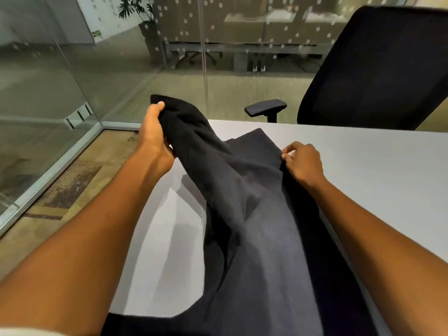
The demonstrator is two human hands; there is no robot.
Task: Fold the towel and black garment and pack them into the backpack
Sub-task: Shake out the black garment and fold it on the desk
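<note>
While left hand (155,132) grips one end of the black garment (254,214), fingers curled round it, lifted at 11 o'clock, garment drapes down across the white table (375,161); right hand (303,161) pinches its edge at 1 o'clock. Office chair (378,66) beyond table.

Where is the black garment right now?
In the head view, the black garment lies down the middle of the grey table, its far end lifted by the left hand, its right edge pinched by the right hand.
</note>
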